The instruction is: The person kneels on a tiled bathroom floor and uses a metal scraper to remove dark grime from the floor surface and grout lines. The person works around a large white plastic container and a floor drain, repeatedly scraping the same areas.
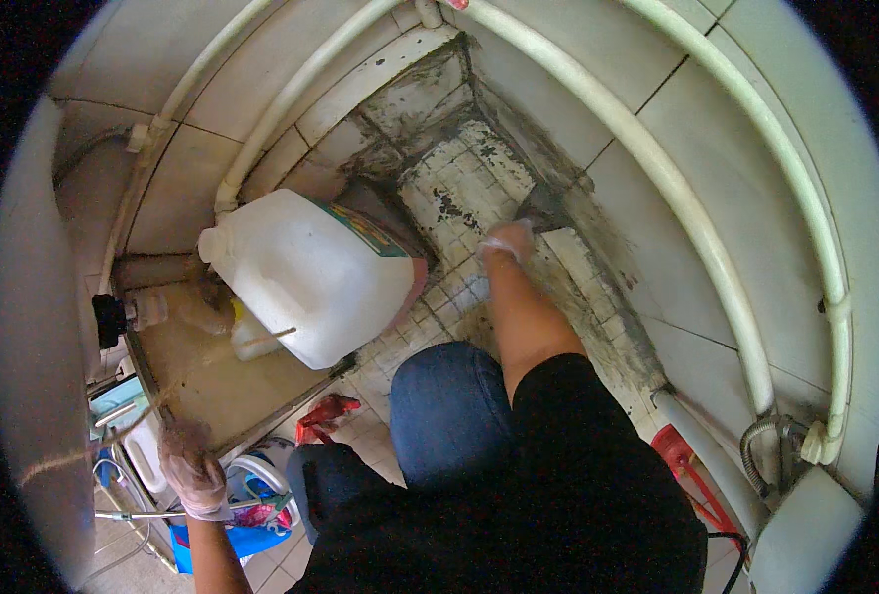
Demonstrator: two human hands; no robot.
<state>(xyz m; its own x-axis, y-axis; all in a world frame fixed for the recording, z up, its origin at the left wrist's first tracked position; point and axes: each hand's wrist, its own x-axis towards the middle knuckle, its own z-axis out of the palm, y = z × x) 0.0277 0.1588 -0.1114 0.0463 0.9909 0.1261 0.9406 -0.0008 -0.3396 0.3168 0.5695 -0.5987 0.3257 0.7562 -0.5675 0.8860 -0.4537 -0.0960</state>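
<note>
My right hand (507, 241), in a clear plastic glove, reaches down to the stained small-tiled floor (449, 170). Its fingers look closed, and a dark grey flat patch or piece (544, 210) shows just beyond them; I cannot make out what they hold. On the left, my left hand (194, 473), gloved the same way, rests with fingers laid over the near corner of a brownish ledge (197, 371). A big white plastic jug (306, 267) with a coloured label lies tilted across the ledge's far edge, between my hands.
White pipes (647, 148) run along the tiled walls. A small clear-white bottle (251, 337) lies beside the jug. Red gloves or cloth (328, 416) lie near my knee (454, 416). A blue bag (227, 543) stands lower left; a red plastic item (679, 455) lies at right.
</note>
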